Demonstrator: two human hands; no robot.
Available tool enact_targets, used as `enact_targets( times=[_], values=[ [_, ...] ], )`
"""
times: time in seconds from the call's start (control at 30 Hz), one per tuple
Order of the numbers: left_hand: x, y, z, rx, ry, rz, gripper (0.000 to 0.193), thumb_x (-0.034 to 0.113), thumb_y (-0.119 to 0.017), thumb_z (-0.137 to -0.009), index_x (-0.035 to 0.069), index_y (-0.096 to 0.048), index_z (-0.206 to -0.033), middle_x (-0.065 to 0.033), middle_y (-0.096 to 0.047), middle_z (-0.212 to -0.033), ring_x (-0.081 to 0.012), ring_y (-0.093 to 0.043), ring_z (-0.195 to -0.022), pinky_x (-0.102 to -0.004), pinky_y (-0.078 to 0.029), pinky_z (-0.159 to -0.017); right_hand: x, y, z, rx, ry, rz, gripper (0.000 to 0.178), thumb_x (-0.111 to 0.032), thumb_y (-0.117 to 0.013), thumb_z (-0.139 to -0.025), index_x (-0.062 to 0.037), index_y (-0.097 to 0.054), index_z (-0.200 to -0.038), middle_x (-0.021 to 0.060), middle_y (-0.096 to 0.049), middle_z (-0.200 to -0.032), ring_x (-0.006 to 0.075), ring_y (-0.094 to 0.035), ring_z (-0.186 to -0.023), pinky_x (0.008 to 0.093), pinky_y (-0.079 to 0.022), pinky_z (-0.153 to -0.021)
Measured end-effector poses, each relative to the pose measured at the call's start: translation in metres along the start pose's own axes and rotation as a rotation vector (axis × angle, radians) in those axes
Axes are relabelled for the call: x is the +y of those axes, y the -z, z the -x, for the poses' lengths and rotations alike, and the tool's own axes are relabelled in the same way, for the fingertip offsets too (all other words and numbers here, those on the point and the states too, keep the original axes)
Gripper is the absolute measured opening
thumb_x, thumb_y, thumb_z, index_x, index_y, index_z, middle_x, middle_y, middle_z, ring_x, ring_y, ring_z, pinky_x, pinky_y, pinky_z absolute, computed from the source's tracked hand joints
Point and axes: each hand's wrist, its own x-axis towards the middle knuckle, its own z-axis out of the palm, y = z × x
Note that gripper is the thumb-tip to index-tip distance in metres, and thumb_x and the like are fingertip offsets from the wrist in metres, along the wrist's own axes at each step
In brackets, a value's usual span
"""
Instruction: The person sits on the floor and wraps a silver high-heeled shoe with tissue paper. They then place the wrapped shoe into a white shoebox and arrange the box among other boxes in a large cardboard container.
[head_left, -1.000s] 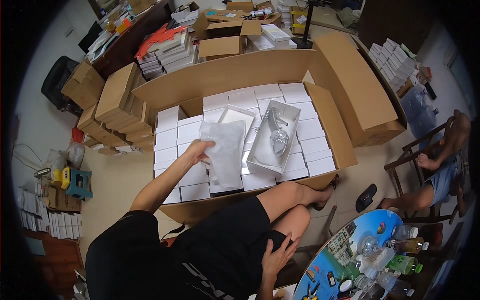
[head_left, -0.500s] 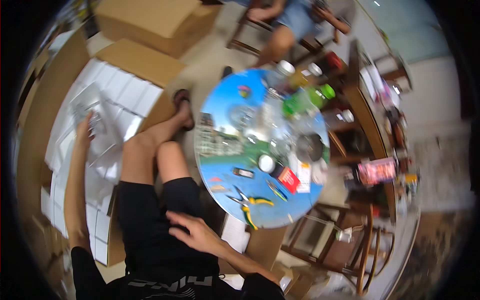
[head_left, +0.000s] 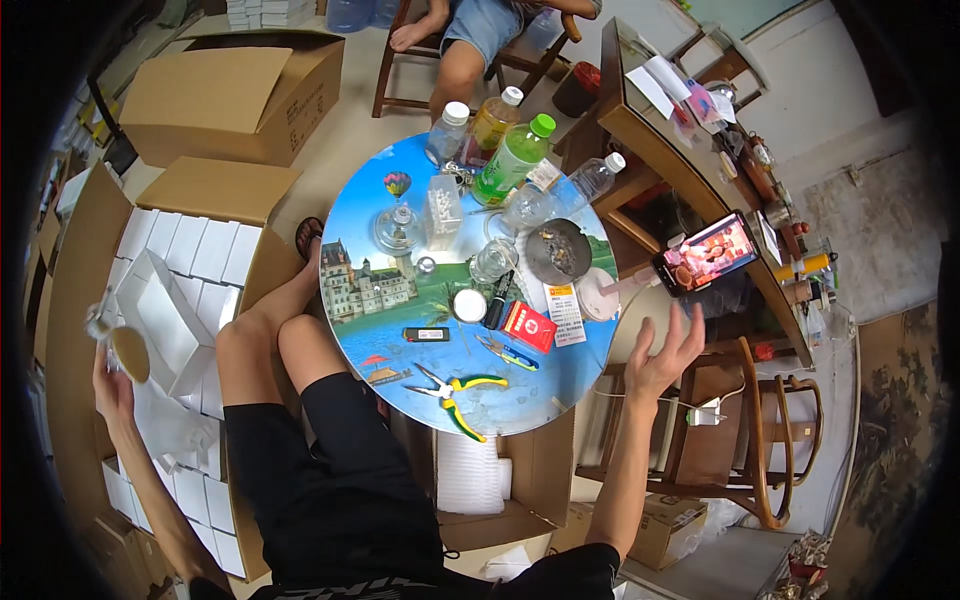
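My left hand [head_left: 114, 388] is raised at the far left, beside the open carton, its fingers closed around a small clear glass piece with a round yellowish disc [head_left: 129, 354]. Its exact kind is blurred. Near it, an open white inner box [head_left: 165, 315] lies tilted on rows of white boxes in the carton [head_left: 236, 470]. On the right, my right hand [head_left: 660, 362] is up in the air past the table's edge, fingers spread and nothing in it. Closest to it are a phone [head_left: 708, 254] on a stand and the round blue table [head_left: 400, 325].
Pliers [head_left: 448, 393], a red box [head_left: 529, 326], bottles [head_left: 513, 160], a metal bowl [head_left: 558, 250] and clear glassware [head_left: 398, 230] crowd the table. A wooden chair [head_left: 700, 440] stands at right. Another person's leg [head_left: 458, 70] is beyond the table. A large carton [head_left: 230, 95] is at far left.
My left hand has come up from the carton's contents with the glass piece. My right hand has moved from my lap to the right and up, fingers spreading. The whole view has shifted.
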Motion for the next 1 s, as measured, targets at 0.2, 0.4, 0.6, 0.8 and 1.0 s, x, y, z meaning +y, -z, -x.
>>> enact_targets(
  times=[0.2,0.4,0.6,0.8,1.0],
  values=[
    [0.002,-0.089,0.166,0.061,-0.091,0.049,0.045,0.03,-0.047,-0.105,0.0,-0.051,-0.138,-0.0145,-0.064,-0.128,-0.0256,-0.065,-0.112,-0.043,-0.055,-0.096,0.017,-0.019,0.003,0.074,0.003,0.073,0.043,-0.016,-0.07,-0.087,-0.0082,-0.061,-0.129,0.0228,-0.04,-0.15,0.0433,-0.039,-0.135,0.0528,-0.033,-0.109],
    [-0.065,-0.124,0.207,-0.027,0.146,0.063,0.054,0.04,-0.052,-0.1,0.004,-0.049,-0.14,-0.0145,-0.067,-0.119,-0.0308,-0.07,-0.097,-0.0448,-0.06,-0.082,-0.021,0.006,-0.017,0.082,0.102,-0.059,0.038,-0.01,-0.068,-0.086,-0.0052,-0.064,-0.124,0.0229,-0.049,-0.143,0.041,-0.045,-0.132,0.0514,-0.035,-0.108],
    [-0.108,-0.211,0.245,-0.443,0.321,-0.09,0.063,0.027,-0.084,-0.068,-0.008,-0.062,-0.115,-0.0237,-0.069,-0.105,-0.0321,-0.071,-0.091,-0.0425,-0.06,-0.079,-0.187,0.063,0.026,-0.743,-0.035,-1.182,0.051,-0.01,-0.077,-0.08,0.0015,-0.061,-0.126,0.0206,-0.066,-0.121,0.0321,-0.064,-0.114,0.0412,-0.049,-0.098],
    [-0.126,-0.175,0.242,-0.875,0.392,-0.537,0.026,0.01,-0.085,-0.062,0.001,-0.061,-0.06,-0.0205,-0.073,-0.099,-0.0259,-0.07,-0.086,-0.0331,-0.053,-0.071,-0.327,0.021,0.084,-1.623,-1.106,-2.118,0.054,-0.022,-0.062,-0.099,-0.0004,-0.043,-0.145,0.0129,-0.065,-0.118,0.0163,-0.064,-0.107,0.0305,-0.052,-0.09],
    [-0.098,-0.204,0.231,-1.157,0.143,-0.796,0.035,0.007,-0.083,-0.071,0.002,-0.053,-0.054,-0.021,-0.073,-0.108,-0.0256,-0.07,-0.093,-0.0335,-0.053,-0.079,-0.36,0.017,0.033,-1.673,-0.707,-2.007,0.034,-0.012,-0.062,-0.097,0.0017,-0.06,-0.128,0.0103,-0.069,-0.104,0.015,-0.067,-0.097,0.0248,-0.054,-0.083]
  ],
)
